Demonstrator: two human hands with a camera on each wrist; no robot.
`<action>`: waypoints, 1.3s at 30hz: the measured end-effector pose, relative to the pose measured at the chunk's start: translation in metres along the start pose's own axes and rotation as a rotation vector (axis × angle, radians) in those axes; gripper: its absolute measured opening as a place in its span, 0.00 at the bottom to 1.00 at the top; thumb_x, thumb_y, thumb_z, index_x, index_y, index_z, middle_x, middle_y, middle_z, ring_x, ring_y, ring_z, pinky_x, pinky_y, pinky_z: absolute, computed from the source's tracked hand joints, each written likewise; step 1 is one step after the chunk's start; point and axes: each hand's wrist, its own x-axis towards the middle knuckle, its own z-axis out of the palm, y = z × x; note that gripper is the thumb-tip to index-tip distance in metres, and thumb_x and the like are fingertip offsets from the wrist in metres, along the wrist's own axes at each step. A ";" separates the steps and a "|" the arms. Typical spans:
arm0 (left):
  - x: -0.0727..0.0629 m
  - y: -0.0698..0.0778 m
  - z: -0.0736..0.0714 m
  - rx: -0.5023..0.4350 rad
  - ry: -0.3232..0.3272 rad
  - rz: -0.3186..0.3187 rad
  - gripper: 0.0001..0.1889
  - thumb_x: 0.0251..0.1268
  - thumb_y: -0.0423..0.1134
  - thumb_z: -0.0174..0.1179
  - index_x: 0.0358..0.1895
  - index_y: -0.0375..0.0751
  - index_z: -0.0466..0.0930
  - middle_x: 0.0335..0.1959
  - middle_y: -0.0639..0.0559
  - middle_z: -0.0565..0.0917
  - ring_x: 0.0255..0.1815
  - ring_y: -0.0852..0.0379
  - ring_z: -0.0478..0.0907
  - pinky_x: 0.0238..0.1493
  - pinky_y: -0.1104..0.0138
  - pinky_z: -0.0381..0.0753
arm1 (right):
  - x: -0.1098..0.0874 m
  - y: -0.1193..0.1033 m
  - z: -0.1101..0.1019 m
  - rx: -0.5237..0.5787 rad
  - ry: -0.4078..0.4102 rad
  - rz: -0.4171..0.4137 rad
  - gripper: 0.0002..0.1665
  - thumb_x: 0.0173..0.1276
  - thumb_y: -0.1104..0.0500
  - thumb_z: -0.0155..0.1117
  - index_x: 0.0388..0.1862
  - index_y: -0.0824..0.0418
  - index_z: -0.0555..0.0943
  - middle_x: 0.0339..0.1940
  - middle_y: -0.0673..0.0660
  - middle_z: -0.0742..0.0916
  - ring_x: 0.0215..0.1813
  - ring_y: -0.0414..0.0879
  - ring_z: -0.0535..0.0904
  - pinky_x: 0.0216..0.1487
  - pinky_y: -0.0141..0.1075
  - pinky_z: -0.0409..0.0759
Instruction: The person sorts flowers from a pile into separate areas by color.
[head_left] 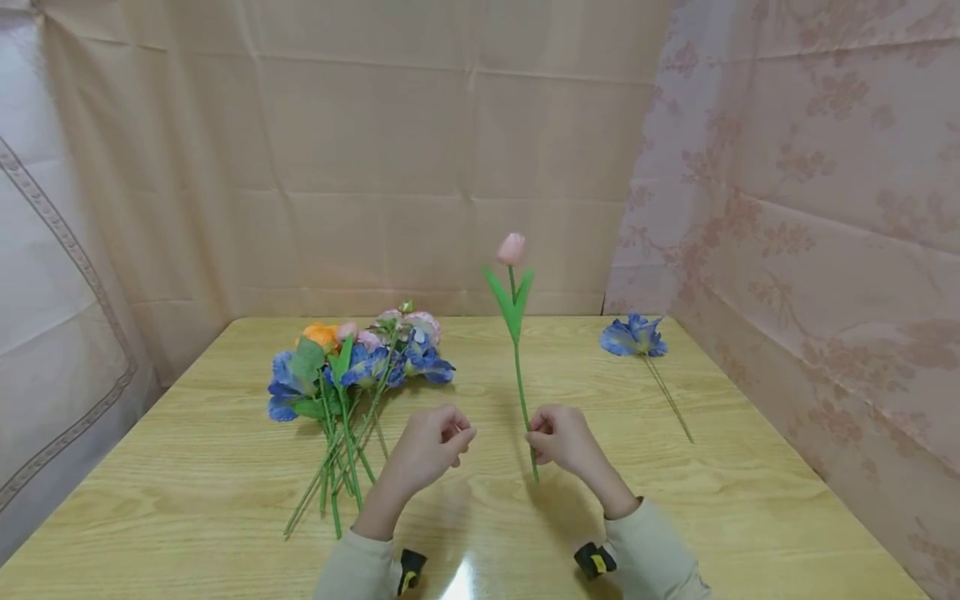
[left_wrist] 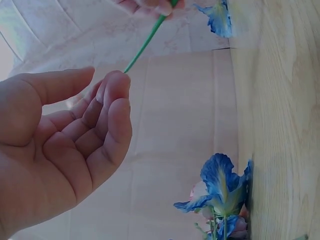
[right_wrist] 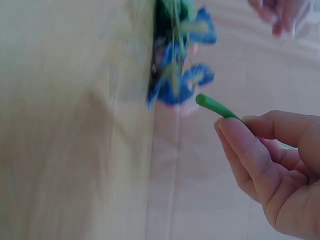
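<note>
Between thumb and fingers, my right hand (head_left: 566, 437) pinches the lower stem of a pink tulip (head_left: 512, 249), held upright with two green leaves. The cut end of the green stem (right_wrist: 215, 105) sticks out past the fingertips in the right wrist view. To the left of the tulip is my left hand (head_left: 435, 446), its fingers loosely bent and nothing in its grasp. Its thumb stands apart from the fingers (left_wrist: 119, 117) in the left wrist view, where the stem passes behind the fingertips. Next to this hand lies a pile of artificial flowers (head_left: 367, 367).
The pile has blue irises (head_left: 285, 387), an orange bloom (head_left: 321, 335) and pale pink blooms, its stems pointing toward the front. One blue iris (head_left: 633, 336) lies alone on the right of the wooden table (head_left: 750, 517). Fabric curtains (head_left: 375, 167) hang behind and at both sides.
</note>
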 end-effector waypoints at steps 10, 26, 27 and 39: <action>-0.001 -0.004 0.000 0.039 -0.048 0.028 0.05 0.62 0.33 0.54 0.30 0.34 0.75 0.16 0.56 0.73 0.14 0.61 0.73 0.17 0.70 0.71 | 0.013 0.032 -0.036 -0.112 0.029 0.199 0.08 0.55 0.75 0.55 0.18 0.70 0.71 0.17 0.58 0.76 0.17 0.47 0.78 0.21 0.35 0.78; -0.003 -0.007 0.000 0.053 -0.100 0.008 0.06 0.62 0.34 0.54 0.31 0.35 0.76 0.16 0.56 0.74 0.15 0.58 0.73 0.16 0.70 0.71 | 0.022 0.068 -0.069 -0.234 0.012 0.395 0.13 0.53 0.76 0.54 0.11 0.70 0.71 0.10 0.58 0.76 0.14 0.49 0.79 0.22 0.37 0.79; -0.004 -0.007 0.000 0.056 -0.104 0.004 0.06 0.62 0.35 0.54 0.31 0.35 0.76 0.16 0.56 0.74 0.15 0.58 0.73 0.16 0.70 0.71 | 0.022 0.070 -0.070 -0.236 0.011 0.401 0.13 0.53 0.76 0.54 0.11 0.70 0.72 0.10 0.59 0.76 0.14 0.49 0.79 0.22 0.37 0.78; -0.004 -0.010 0.001 0.059 -0.144 -0.010 0.06 0.63 0.36 0.54 0.32 0.36 0.75 0.16 0.56 0.73 0.16 0.56 0.74 0.16 0.70 0.71 | 0.029 0.080 -0.075 -0.263 -0.007 0.485 0.08 0.52 0.77 0.56 0.16 0.72 0.73 0.15 0.60 0.79 0.16 0.47 0.79 0.22 0.34 0.78</action>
